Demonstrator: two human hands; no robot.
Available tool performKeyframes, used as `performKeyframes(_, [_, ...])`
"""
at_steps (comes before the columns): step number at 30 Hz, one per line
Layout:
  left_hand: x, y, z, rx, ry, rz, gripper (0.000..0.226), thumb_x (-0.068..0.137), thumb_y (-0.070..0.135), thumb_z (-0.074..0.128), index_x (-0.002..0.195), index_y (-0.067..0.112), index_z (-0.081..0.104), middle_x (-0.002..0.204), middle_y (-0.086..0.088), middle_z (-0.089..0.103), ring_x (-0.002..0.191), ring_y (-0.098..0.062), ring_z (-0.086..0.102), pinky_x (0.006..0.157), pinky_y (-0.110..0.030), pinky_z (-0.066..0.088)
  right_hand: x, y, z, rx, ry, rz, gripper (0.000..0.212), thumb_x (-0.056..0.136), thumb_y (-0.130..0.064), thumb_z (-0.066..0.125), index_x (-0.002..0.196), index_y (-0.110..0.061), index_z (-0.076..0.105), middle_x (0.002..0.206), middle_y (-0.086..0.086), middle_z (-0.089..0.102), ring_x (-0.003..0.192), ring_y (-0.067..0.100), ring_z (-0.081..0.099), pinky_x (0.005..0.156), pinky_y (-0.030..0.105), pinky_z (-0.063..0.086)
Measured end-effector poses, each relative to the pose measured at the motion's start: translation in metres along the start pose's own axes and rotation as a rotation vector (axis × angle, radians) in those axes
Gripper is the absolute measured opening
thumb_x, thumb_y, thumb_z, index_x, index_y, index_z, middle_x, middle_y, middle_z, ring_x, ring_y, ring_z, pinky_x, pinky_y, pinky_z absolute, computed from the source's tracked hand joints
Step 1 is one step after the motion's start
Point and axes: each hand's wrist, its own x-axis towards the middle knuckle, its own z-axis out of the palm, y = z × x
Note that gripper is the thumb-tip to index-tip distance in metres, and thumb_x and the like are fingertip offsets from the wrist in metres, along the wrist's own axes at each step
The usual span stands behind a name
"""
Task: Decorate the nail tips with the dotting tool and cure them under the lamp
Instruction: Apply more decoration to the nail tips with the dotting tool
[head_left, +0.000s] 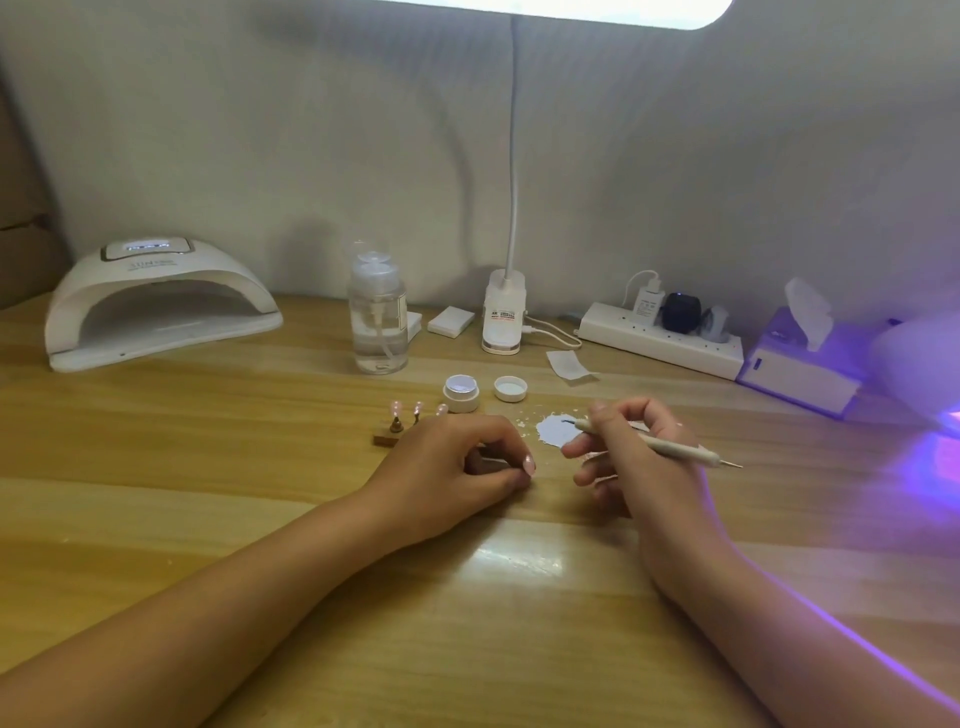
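Observation:
My left hand (457, 467) rests on the wooden table and pinches a pale pink nail tip (684, 464) on its small stand between thumb and fingers. My right hand (631, 457) grips a beige dotting tool (660, 442) like a pen, its front tip over a pale blob of gel (555, 430) on the table. Three more pink nail tips (417, 410) stand on a brown holder (387, 439) just behind my left hand. The white curing lamp (156, 306) sits at the far left with its mouth facing me.
An open white gel jar (461, 393) and its lid (510, 388) lie behind the hands. A clear pump bottle (378, 317), a clip desk lamp (503, 317), a power strip (660, 338) and a tissue box (800, 364) line the back. Purple light glows at the right edge.

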Motion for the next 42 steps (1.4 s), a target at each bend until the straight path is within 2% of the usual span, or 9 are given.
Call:
performKeyframes(5, [-0.001,0.001,0.000,0.015,0.005,0.016,0.014,0.084,0.025,0.076,0.082,0.038,0.070,0.084,0.024,0.069,0.062,-0.005,0.058,0.062,-0.013,0.037,-0.003,-0.001,0.001,-0.072,-0.044,-0.046,0.029,0.088,-0.039,0.071,0.089,-0.013,0.058,0.072,0.004,0.074,0.053,0.008,0.060,0.044,0.017,0.043])
performKeyframes(14, [-0.001,0.001,0.000,-0.005,-0.012,0.020,0.011,0.084,0.022,0.075,0.087,0.033,0.071,0.087,0.023,0.070,0.062,0.003,0.057,0.062,-0.009,0.038,-0.004,-0.001,0.002,-0.140,-0.103,-0.022,0.019,0.086,-0.013,0.064,0.073,-0.011,0.050,0.054,0.007,0.066,0.042,0.009,0.052,0.041,0.017,0.041])
performKeyframes(17, [-0.001,0.000,0.000,-0.009,-0.019,0.022,0.012,0.084,0.022,0.074,0.085,0.034,0.070,0.088,0.024,0.070,0.061,0.002,0.057,0.063,-0.009,0.036,-0.004,0.001,0.002,-0.094,-0.031,-0.044,0.022,0.087,-0.014,0.064,0.073,-0.015,0.047,0.048,0.003,0.058,0.038,0.008,0.045,0.038,0.015,0.035])
performKeyframes(19, [-0.001,0.000,0.000,-0.010,-0.023,0.019,0.012,0.084,0.023,0.074,0.084,0.034,0.069,0.088,0.024,0.070,0.061,0.000,0.057,0.063,-0.009,0.035,-0.001,0.000,0.001,-0.057,0.044,-0.091,0.026,0.091,-0.027,0.068,0.076,-0.018,0.048,0.045,-0.004,0.052,0.037,0.004,0.041,0.037,0.013,0.031])
performKeyframes(23, [-0.001,0.000,0.000,-0.013,-0.016,0.016,0.013,0.084,0.022,0.074,0.083,0.034,0.070,0.084,0.026,0.069,0.058,-0.001,0.054,0.061,-0.009,0.035,0.013,-0.004,-0.012,-0.121,0.125,-0.161,0.028,0.095,-0.043,0.062,0.079,-0.020,0.059,0.054,-0.003,0.061,0.042,0.003,0.046,0.041,0.014,0.034])
performKeyframes(27, [-0.001,0.000,0.000,0.003,-0.012,0.005,0.011,0.084,0.027,0.074,0.083,0.037,0.071,0.083,0.020,0.069,0.059,-0.002,0.052,0.061,-0.012,0.033,0.021,0.002,-0.021,-0.220,0.102,-0.055,0.011,0.096,-0.028,0.055,0.089,-0.019,0.056,0.071,0.001,0.075,0.038,0.005,0.045,0.041,0.018,0.034])
performKeyframes(34, [0.000,-0.001,0.000,-0.034,-0.017,-0.001,0.012,0.085,0.020,0.072,0.084,0.032,0.072,0.089,0.015,0.072,0.058,-0.003,0.054,0.066,-0.016,0.036,0.014,0.005,-0.018,-0.247,0.074,-0.109,0.018,0.081,-0.023,0.062,0.069,-0.022,0.049,0.062,0.006,0.070,0.059,0.014,0.047,0.064,0.035,0.035])
performKeyframes(39, [-0.001,-0.001,0.000,-0.030,-0.014,0.014,0.015,0.084,0.018,0.073,0.084,0.033,0.071,0.088,0.023,0.069,0.058,-0.004,0.054,0.063,-0.011,0.036,0.012,0.004,-0.015,-0.237,0.030,-0.163,0.012,0.099,-0.035,0.056,0.093,-0.024,0.057,0.079,-0.005,0.077,0.053,0.007,0.061,0.049,0.022,0.042])
performKeyframes(42, [-0.001,-0.001,0.000,-0.042,-0.014,0.015,0.013,0.085,0.020,0.074,0.084,0.032,0.069,0.089,0.023,0.069,0.061,-0.001,0.057,0.063,-0.011,0.037,0.013,0.003,-0.016,-0.264,0.019,-0.145,0.013,0.097,-0.038,0.060,0.092,-0.026,0.062,0.081,-0.006,0.076,0.052,0.006,0.062,0.046,0.024,0.042])
